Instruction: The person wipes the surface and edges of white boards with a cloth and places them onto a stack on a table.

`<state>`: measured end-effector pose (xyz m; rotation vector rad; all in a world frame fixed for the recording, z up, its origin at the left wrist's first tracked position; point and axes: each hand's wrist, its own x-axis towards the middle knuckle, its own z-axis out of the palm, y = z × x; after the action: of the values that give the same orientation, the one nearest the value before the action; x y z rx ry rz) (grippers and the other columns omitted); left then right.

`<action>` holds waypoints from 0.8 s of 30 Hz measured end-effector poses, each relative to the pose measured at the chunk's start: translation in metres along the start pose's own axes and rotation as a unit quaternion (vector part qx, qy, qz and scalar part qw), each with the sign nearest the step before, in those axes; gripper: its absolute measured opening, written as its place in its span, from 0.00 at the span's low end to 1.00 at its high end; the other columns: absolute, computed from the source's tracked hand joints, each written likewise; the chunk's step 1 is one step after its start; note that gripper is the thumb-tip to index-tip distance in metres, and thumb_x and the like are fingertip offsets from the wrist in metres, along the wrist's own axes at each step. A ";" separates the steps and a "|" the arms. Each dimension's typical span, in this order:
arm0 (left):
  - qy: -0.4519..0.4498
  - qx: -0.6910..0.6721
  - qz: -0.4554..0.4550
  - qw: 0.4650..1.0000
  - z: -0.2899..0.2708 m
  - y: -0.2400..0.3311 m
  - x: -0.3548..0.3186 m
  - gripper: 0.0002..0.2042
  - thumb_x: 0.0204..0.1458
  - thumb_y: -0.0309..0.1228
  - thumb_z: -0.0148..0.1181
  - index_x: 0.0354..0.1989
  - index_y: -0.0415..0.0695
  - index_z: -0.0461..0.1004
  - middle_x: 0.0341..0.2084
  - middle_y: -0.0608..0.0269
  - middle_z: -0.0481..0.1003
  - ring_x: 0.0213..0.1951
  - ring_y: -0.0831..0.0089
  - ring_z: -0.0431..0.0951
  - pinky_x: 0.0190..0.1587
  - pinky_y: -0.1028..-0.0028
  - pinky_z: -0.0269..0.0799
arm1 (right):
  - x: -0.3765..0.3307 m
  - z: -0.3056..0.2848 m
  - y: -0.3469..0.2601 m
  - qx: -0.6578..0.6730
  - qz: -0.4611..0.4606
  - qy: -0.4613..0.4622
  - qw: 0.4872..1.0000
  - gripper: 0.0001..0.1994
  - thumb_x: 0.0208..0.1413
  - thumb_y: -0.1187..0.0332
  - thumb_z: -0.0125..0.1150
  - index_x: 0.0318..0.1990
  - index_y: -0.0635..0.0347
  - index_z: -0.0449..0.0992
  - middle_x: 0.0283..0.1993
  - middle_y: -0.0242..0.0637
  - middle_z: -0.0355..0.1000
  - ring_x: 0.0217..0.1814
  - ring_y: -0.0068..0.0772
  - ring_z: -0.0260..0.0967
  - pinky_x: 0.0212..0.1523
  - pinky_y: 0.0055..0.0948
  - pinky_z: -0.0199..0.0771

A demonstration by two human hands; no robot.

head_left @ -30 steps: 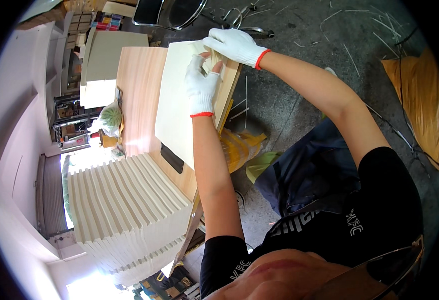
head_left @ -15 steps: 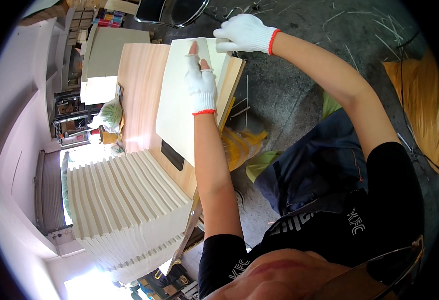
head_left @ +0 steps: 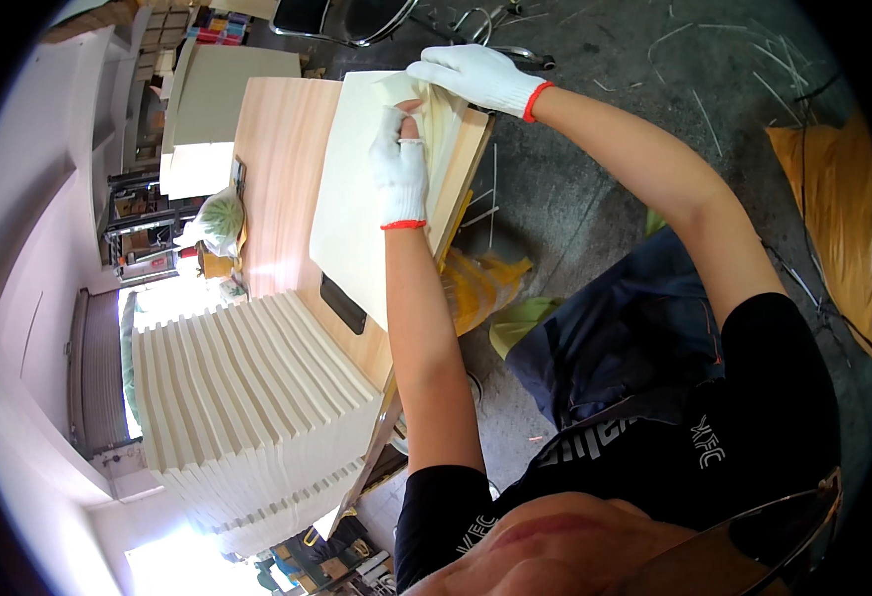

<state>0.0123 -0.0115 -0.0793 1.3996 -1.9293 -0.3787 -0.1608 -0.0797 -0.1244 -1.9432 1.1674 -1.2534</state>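
Note:
A cream sheet (head_left: 348, 199) lies on a light wood-grain tabletop. At its far right corner a thin, wrinkled layer (head_left: 441, 124) is raised from it. My left hand (head_left: 399, 169), in a white glove with bare thumb and fingertip, rests on the sheet, its fingers bent and closed on the edge of that layer. My right hand (head_left: 480, 77), gloved in white with a red cuff, reaches over the far corner. Its fingers are together at the top of the raised layer; the underside of the grip is hidden.
A tall stack of cream padded sheets (head_left: 257, 387) stands at the near left. A dark slot (head_left: 342, 303) sits in the wood tabletop (head_left: 282, 179). Black chairs (head_left: 346, 22) are beyond the table. Yellow wrapping (head_left: 485, 283) lies beside the table edge, and white strips litter the floor.
My left fingers have bent from stretched out to closed. My right hand has shifted slightly left and nearer. The layer at the corner is now lifted and wrinkled.

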 end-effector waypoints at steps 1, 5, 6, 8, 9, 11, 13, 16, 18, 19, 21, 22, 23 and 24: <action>-0.006 -0.022 -0.009 1.000 0.001 0.001 0.000 0.11 0.59 0.27 0.54 0.48 0.45 0.77 0.30 0.62 0.75 0.33 0.76 0.70 0.40 0.74 0.69 | -0.001 0.001 0.000 0.005 -0.007 0.020 1.000 0.22 0.66 0.45 0.40 0.44 0.51 0.75 0.39 0.41 0.76 0.43 0.45 0.75 0.45 0.40 0.72; -0.005 -0.012 0.009 1.000 0.003 0.000 0.000 0.14 0.53 0.27 0.63 0.49 0.44 0.76 0.29 0.68 0.74 0.28 0.79 0.67 0.34 0.76 0.66 | -0.003 0.001 -0.002 0.021 0.020 -0.002 1.000 0.23 0.64 0.45 0.40 0.45 0.53 0.75 0.43 0.44 0.77 0.48 0.50 0.73 0.49 0.45 0.70; 0.002 0.015 0.027 1.000 0.003 -0.002 0.000 0.15 0.52 0.27 0.65 0.49 0.44 0.76 0.29 0.69 0.74 0.27 0.80 0.66 0.32 0.77 0.65 | -0.002 0.000 -0.004 0.022 0.022 -0.007 0.999 0.23 0.64 0.45 0.40 0.45 0.53 0.75 0.43 0.44 0.77 0.48 0.51 0.73 0.49 0.45 0.70; -0.012 -0.006 -0.018 1.000 0.003 0.004 0.000 0.16 0.51 0.27 0.67 0.49 0.44 0.76 0.31 0.68 0.74 0.26 0.82 0.66 0.30 0.77 0.64 | -0.003 -0.001 -0.002 0.024 0.022 -0.005 0.999 0.23 0.64 0.45 0.40 0.45 0.53 0.75 0.44 0.44 0.76 0.48 0.51 0.73 0.49 0.45 0.70; -0.019 -0.016 -0.041 0.999 0.003 0.007 -0.001 0.17 0.50 0.27 0.68 0.49 0.44 0.76 0.32 0.67 0.75 0.26 0.83 0.65 0.29 0.78 0.64 | -0.004 0.000 -0.001 0.027 0.018 0.002 0.999 0.24 0.64 0.45 0.40 0.45 0.53 0.75 0.43 0.44 0.76 0.48 0.51 0.73 0.49 0.45 0.70; -0.017 -0.038 -0.051 0.998 0.003 0.008 -0.001 0.17 0.50 0.27 0.67 0.49 0.44 0.76 0.33 0.67 0.75 0.26 0.83 0.65 0.29 0.77 0.64 | -0.004 0.000 -0.001 0.030 0.016 0.005 0.999 0.24 0.64 0.45 0.40 0.45 0.53 0.75 0.43 0.44 0.76 0.48 0.51 0.73 0.49 0.45 0.70; -0.016 -0.051 -0.058 0.997 0.004 0.011 -0.001 0.17 0.50 0.27 0.67 0.50 0.44 0.76 0.33 0.67 0.75 0.26 0.83 0.65 0.28 0.77 0.65 | -0.003 0.000 0.001 0.030 0.021 0.001 0.999 0.24 0.64 0.45 0.40 0.45 0.53 0.75 0.43 0.44 0.76 0.48 0.51 0.73 0.49 0.45 0.70; -0.016 -0.051 -0.060 0.997 0.004 0.015 -0.001 0.17 0.51 0.27 0.67 0.50 0.45 0.76 0.33 0.68 0.75 0.25 0.83 0.64 0.28 0.77 0.65 | -0.003 0.000 0.003 0.026 0.017 0.003 0.999 0.24 0.64 0.44 0.40 0.44 0.53 0.75 0.43 0.44 0.76 0.48 0.51 0.73 0.48 0.45 0.70; -0.018 -0.042 -0.055 0.997 0.002 0.011 -0.001 0.17 0.51 0.27 0.66 0.51 0.45 0.76 0.34 0.68 0.75 0.25 0.83 0.64 0.29 0.77 0.64 | -0.003 0.000 0.001 0.025 0.023 -0.002 0.999 0.24 0.64 0.44 0.40 0.44 0.53 0.75 0.43 0.44 0.76 0.48 0.51 0.73 0.48 0.45 0.70; -0.021 -0.049 -0.052 0.997 0.001 0.006 -0.001 0.16 0.53 0.27 0.65 0.51 0.45 0.76 0.34 0.68 0.75 0.26 0.83 0.65 0.30 0.78 0.65 | -0.003 -0.001 0.000 0.024 0.026 -0.005 0.999 0.24 0.64 0.44 0.40 0.44 0.53 0.75 0.43 0.44 0.76 0.48 0.50 0.73 0.48 0.45 0.70; -0.027 -0.063 -0.045 0.997 0.001 -0.004 0.001 0.14 0.55 0.27 0.62 0.51 0.45 0.76 0.36 0.67 0.76 0.28 0.82 0.67 0.32 0.79 0.67 | -0.005 -0.002 -0.004 0.026 0.016 0.001 1.000 0.24 0.64 0.44 0.40 0.44 0.52 0.75 0.42 0.44 0.77 0.47 0.49 0.74 0.47 0.44 0.71; -0.018 -0.073 -0.042 0.996 0.002 0.002 0.000 0.15 0.56 0.28 0.60 0.53 0.44 0.75 0.38 0.67 0.76 0.32 0.80 0.68 0.36 0.78 0.67 | -0.007 -0.003 -0.006 0.027 0.012 0.004 1.000 0.24 0.64 0.44 0.40 0.44 0.52 0.75 0.42 0.43 0.77 0.47 0.49 0.74 0.47 0.44 0.71; -0.010 -0.083 -0.040 0.996 0.003 0.010 -0.002 0.16 0.58 0.29 0.58 0.55 0.43 0.73 0.40 0.67 0.76 0.35 0.78 0.70 0.40 0.77 0.67 | -0.008 -0.005 -0.008 0.008 0.027 -0.011 1.000 0.24 0.64 0.44 0.40 0.45 0.51 0.75 0.42 0.43 0.77 0.46 0.49 0.74 0.47 0.44 0.71; -0.001 -0.093 -0.038 0.995 0.005 0.014 -0.003 0.17 0.59 0.30 0.56 0.57 0.42 0.72 0.42 0.66 0.76 0.39 0.76 0.72 0.44 0.76 0.67 | -0.009 -0.006 -0.010 -0.011 0.042 -0.027 0.999 0.23 0.64 0.44 0.39 0.45 0.51 0.75 0.42 0.42 0.77 0.46 0.49 0.74 0.46 0.44 0.72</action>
<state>-0.0006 -0.0043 -0.0749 1.3523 -1.7968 -0.5803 -0.1642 -0.0672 -0.1171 -1.9115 1.2260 -1.1434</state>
